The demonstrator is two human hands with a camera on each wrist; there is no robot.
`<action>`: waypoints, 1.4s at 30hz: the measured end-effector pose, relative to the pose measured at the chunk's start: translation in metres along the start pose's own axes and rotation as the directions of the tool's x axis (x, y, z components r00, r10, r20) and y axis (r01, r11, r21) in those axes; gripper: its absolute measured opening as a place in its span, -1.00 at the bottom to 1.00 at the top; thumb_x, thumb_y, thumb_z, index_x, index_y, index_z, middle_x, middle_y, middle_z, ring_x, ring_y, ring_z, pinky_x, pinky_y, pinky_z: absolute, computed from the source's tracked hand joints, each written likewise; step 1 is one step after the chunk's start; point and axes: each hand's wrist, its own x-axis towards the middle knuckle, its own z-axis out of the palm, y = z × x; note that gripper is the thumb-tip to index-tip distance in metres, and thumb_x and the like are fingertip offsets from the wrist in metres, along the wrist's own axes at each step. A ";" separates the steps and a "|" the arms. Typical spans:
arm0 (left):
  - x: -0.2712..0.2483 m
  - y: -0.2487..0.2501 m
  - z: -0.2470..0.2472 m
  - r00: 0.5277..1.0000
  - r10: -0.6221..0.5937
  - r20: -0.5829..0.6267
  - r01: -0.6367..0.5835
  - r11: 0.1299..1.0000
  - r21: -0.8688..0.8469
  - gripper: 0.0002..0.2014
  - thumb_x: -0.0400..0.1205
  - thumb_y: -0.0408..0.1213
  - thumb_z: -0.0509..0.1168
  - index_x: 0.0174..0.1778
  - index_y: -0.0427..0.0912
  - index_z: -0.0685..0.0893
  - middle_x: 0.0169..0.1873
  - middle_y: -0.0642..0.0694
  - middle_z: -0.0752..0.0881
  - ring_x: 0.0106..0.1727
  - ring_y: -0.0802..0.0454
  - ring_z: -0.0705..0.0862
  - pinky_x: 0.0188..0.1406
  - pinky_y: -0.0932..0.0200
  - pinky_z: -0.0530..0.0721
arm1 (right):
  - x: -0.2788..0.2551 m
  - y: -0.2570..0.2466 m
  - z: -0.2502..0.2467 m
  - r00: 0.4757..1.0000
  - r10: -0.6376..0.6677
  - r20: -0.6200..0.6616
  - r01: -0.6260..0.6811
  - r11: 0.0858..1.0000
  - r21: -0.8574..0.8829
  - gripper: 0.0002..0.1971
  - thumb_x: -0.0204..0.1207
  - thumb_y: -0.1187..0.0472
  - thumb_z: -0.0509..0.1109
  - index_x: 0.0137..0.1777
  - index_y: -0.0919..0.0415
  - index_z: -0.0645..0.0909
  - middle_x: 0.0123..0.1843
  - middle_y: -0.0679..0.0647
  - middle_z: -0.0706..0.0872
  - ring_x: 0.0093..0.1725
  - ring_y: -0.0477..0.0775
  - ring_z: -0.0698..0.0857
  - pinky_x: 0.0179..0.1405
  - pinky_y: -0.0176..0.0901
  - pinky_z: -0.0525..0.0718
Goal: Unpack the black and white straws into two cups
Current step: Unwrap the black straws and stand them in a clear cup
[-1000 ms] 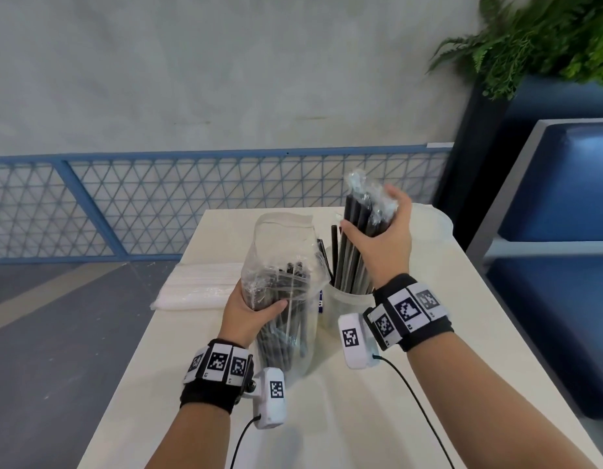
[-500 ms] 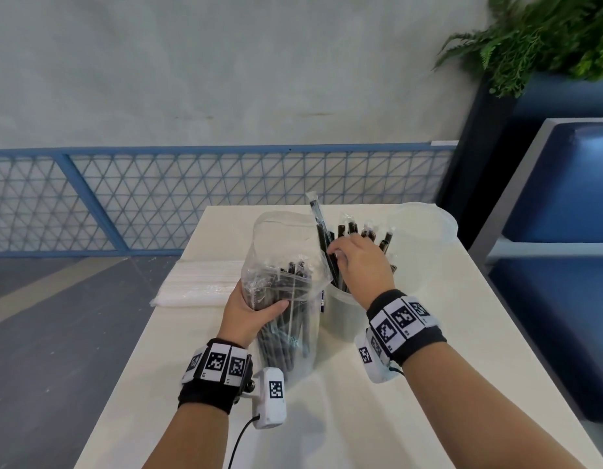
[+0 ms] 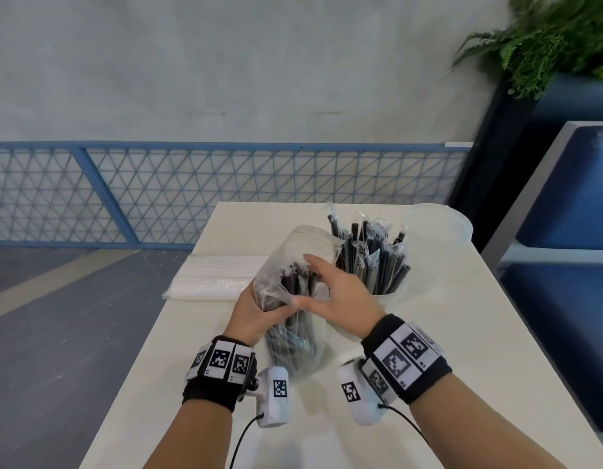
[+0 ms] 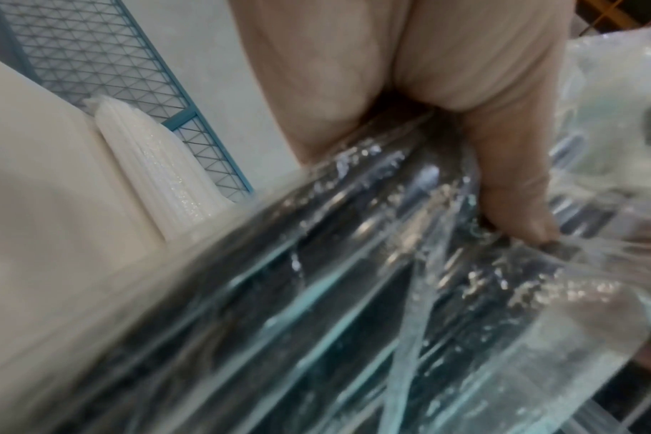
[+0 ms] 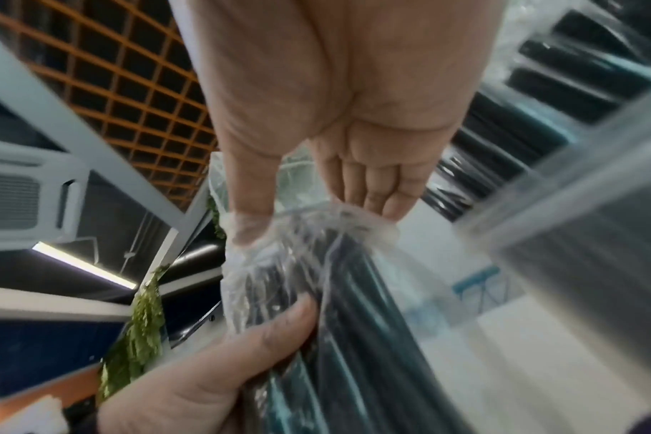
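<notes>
My left hand [image 3: 256,311] grips a clear plastic bag of black straws [image 3: 293,319], standing upright on the table; the grip is seen close in the left wrist view [image 4: 502,152]. My right hand [image 3: 322,286] reaches across to the bag's open mouth with fingers straight. In the right wrist view its fingertips [image 5: 376,199] slip into the bag [image 5: 346,308] and touch the straw tops. A clear cup [image 3: 388,289] behind it holds several wrapped black straws [image 3: 371,255]. A second clear cup [image 3: 442,231] stands farther right. A pack of white straws [image 3: 219,275] lies flat to the left.
The cream table [image 3: 428,367] has bare surface near me and to the right. A blue mesh railing [image 3: 225,191] runs behind it. A blue bench [image 3: 571,198] and a plant [image 3: 547,38] stand on the right.
My right hand lowered a bundle of black straws into the cup, let go, and moved left to the bag's mouth. My left hand kept its grip on the bag.
</notes>
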 end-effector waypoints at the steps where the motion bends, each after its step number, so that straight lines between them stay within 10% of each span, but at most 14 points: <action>1: 0.000 0.001 0.000 1.000 -0.009 0.027 0.009 1.000 0.002 -0.19 0.07 -0.11 0.66 0.23 -0.25 0.59 0.03 -0.18 0.78 0.10 -0.05 0.76 0.15 -0.05 0.71 | 0.000 0.002 0.004 1.000 0.017 0.010 -0.018 0.998 0.066 -0.20 0.38 -0.03 0.51 0.56 0.08 0.22 0.45 0.07 0.54 0.42 0.00 0.52 0.44 -0.10 0.47; 5: -0.001 0.001 0.002 0.986 -0.030 0.165 0.041 0.997 -0.063 -0.27 0.30 -0.63 0.49 0.40 -0.34 0.41 0.04 -0.09 0.73 0.01 0.18 0.76 -0.06 0.30 0.70 | 0.000 0.007 0.019 0.992 0.124 -0.027 -0.101 0.905 0.413 -0.45 0.35 0.28 0.56 0.29 0.11 0.41 0.17 0.02 0.67 0.13 -0.16 0.66 0.23 -0.32 0.61; 7: 0.000 0.001 0.001 0.977 -0.026 0.213 0.044 0.996 -0.079 -0.26 0.27 -0.49 0.56 0.38 -0.29 0.43 0.00 -0.03 0.77 0.02 0.18 0.75 -0.06 0.32 0.69 | -0.001 0.007 0.022 0.988 0.154 -0.004 -0.126 0.817 0.563 -0.60 0.36 0.38 0.53 0.13 0.11 0.49 0.03 -0.02 0.71 -0.06 -0.29 0.68 -0.04 -0.54 0.62; 10: 0.000 0.004 0.001 0.967 -0.071 0.246 0.079 0.997 -0.023 -0.22 0.04 -0.15 0.68 0.20 -0.07 0.57 -0.06 0.07 0.82 0.06 0.13 0.75 0.04 0.22 0.68 | 0.001 0.010 0.029 0.983 0.181 -0.021 -0.119 0.729 0.674 -0.71 0.35 0.41 0.52 0.04 0.15 0.63 -0.04 0.06 0.78 -0.09 -0.10 0.77 -0.04 -0.29 0.71; 22: 0.001 -0.001 0.006 0.970 -0.089 0.228 0.074 0.995 0.071 -0.48 0.31 -0.58 0.51 0.09 -0.03 0.61 -0.12 0.13 0.81 0.02 0.21 0.75 0.02 0.34 0.67 | 0.008 0.014 0.032 0.951 0.295 -0.087 -0.158 0.711 0.685 -0.71 0.31 0.39 0.55 0.05 0.39 0.67 0.01 0.30 0.79 0.02 0.20 0.78 0.16 0.17 0.71; 29: 0.000 -0.003 0.000 0.975 -0.135 0.175 0.115 0.986 0.122 -0.61 0.26 -0.44 0.57 -0.04 -0.06 0.70 -0.15 -0.01 0.83 -0.01 0.05 0.77 0.09 0.17 0.68 | 0.011 -0.017 -0.015 0.884 0.341 -0.320 0.103 0.526 0.844 -0.74 0.39 0.38 0.48 0.06 0.46 0.64 -0.15 0.16 0.74 -0.21 -0.07 0.73 -0.25 -0.32 0.69; 34: -0.004 0.004 0.003 0.969 -0.140 0.205 0.095 0.972 0.213 -0.60 0.30 -0.50 0.55 -0.05 -0.06 0.63 -0.27 0.10 0.83 -0.10 0.17 0.78 0.03 0.20 0.70 | 0.018 -0.029 -0.052 0.806 0.439 -0.398 0.268 0.328 0.906 -0.91 0.45 0.38 0.41 -0.09 0.25 0.58 -0.32 0.07 0.65 -0.35 -0.05 0.66 -0.33 -0.23 0.65; 42: -0.008 0.008 0.016 0.994 -0.052 0.101 0.032 0.981 0.191 -0.52 0.29 -0.51 0.56 -0.03 0.01 0.56 -0.10 0.02 0.74 -0.13 0.36 0.72 -0.16 0.46 0.64 | 0.006 -0.022 -0.029 0.835 0.371 -0.408 0.166 0.537 0.827 -0.66 0.33 0.36 0.55 0.10 0.39 0.63 -0.07 0.12 0.77 -0.06 0.04 0.76 0.00 -0.10 0.74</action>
